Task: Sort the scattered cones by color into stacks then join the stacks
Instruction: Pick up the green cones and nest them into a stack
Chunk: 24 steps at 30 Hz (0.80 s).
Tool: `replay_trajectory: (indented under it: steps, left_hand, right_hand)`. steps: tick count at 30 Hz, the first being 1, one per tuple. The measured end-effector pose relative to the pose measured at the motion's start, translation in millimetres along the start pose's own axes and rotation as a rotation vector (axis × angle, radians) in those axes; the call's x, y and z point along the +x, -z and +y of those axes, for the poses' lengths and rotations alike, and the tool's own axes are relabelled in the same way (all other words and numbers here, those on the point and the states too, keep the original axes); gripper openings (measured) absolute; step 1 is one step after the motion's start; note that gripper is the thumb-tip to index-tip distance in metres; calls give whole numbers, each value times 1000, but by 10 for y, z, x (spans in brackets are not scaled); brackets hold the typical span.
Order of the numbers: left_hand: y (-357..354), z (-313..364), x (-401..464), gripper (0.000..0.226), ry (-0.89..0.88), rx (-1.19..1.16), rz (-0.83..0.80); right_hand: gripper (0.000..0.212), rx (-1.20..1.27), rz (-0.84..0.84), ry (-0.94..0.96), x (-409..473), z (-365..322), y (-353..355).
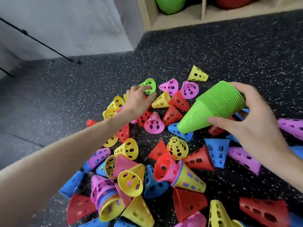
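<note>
Speckled black rubber floor (82, 82), far left bare apart from thin black rods against the grey wall. Moving right: left hand (138, 99) stretched out over the heap, fingers curled round the rim of a lone green cone (150, 85) lying at the far edge of the scatter; grip looks closed or closing, not yet lifted clear. Around and below it, scattered cones (131, 161) in yellow, pink, red, blue and purple, tipped on their sides, some nested in mixed-colour clumps. Further right: green stack (211, 105), many rims packed tight, tip pointing down-left, held above the floor by the right hand (250, 118), thumb under, fingers wrapped over the wide end. Far right: purple and blue cones near the frame edge, part hidden by the wrist. Step in hand, as judged: green sort near its end, no other loose green seen. Next move likely calls for lifting the single cone, turning its open mouth to match the stack, seating it squarely. Cones thin, perforated plastic, light; stack tip unperforated in view. Other colours unsorted.
</note>
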<state>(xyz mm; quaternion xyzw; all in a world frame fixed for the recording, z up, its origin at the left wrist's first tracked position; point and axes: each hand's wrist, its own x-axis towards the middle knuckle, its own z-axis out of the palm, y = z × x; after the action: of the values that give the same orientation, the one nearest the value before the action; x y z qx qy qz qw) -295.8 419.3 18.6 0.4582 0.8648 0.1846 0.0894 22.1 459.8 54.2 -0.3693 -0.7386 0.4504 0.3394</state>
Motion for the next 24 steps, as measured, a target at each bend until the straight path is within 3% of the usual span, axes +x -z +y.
replay_trajectory:
  steps: [7,11,15,18,24]
  left_hand:
    - [-151,-249,580,60,70,170,-117]
    - [-254,-313,765,64,63,212,-169]
    - [-325,-322,875,72,78,205,-195]
    - [-333,-377,825,76,57,167,-115]
    - [-134,-311,358,73,-174,-51,197]
  right_hand:
    - [70,29,10,-67,-80,32,-41]
    - [84,20,16,-145,-166,84,-20]
    - [86,14,29,-175,-219,101,14]
    - [86,23,20,-191,-237,80,26]
    - [75,40,68,-167,-288,-17,29]
